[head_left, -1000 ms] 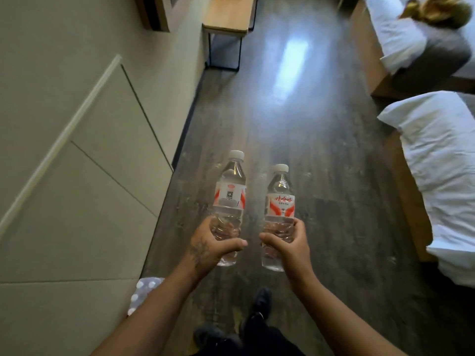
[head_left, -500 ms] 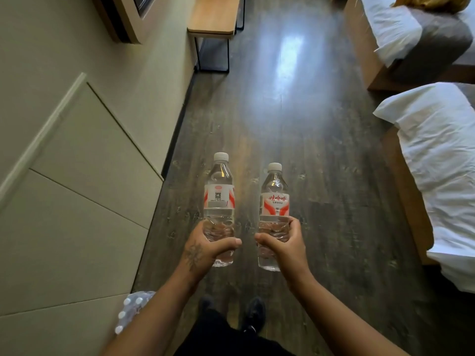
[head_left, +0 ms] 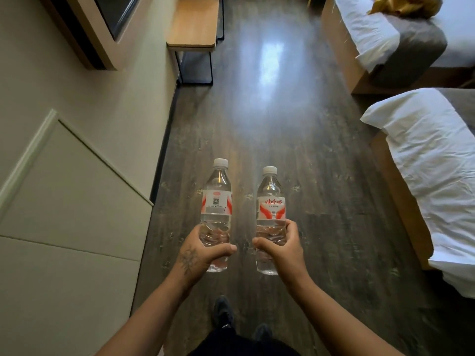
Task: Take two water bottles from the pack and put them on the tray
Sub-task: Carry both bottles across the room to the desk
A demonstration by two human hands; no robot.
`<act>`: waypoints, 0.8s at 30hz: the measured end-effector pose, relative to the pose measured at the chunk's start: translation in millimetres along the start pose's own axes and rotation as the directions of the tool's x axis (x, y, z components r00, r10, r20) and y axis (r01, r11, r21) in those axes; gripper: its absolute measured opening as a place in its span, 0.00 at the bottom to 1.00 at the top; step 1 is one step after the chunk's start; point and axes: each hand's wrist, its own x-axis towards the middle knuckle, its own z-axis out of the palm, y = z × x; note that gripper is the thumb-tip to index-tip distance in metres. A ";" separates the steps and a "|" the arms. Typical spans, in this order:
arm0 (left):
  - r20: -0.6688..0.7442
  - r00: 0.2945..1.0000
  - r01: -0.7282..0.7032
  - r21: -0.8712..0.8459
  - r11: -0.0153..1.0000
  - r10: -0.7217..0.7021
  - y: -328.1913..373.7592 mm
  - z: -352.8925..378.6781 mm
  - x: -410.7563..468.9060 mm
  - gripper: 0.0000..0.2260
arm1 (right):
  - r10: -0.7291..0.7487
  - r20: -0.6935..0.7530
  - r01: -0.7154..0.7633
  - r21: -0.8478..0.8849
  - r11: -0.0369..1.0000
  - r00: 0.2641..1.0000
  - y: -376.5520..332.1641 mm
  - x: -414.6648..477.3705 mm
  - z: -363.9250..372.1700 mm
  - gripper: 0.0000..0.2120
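**Two bottles held upright, one in each grip**

The left bottle (head_left: 216,209) and the right bottle (head_left: 270,214) both stand with their long axes near vertical in the view, white caps pointing up and away from the person, bases toward the body. The left one leans very slightly, its cap a little higher in the frame than the other's. Their red-and-white labels sit just above each grip.

The left hand (head_left: 199,253) wraps the lower half of its bottle, thumb across the front, fingers hidden behind; this grip is pressed closed around the clear plastic. The right hand (head_left: 284,249) mirrors it, thumb pointing inward toward the other thumb, fingers curled over the far side just below the label. Both forearms reach forward from the lower frame, converging, wrists roughly level. The bottles are near each other but apart, with dark floor (head_left: 295,155) showing between them.

Beyond and left of the grips stands a small wooden bench (head_left: 194,24) against the wall; to the right are beds (head_left: 431,163) with white bedding.
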 end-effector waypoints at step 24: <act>-0.055 0.997 0.052 0.037 0.998 -0.050 205.9 22.0 327.5 0.37 | 0.045 -0.015 -0.045 -0.013 0.999 0.999 -155.6 356.6 -13.3 0.39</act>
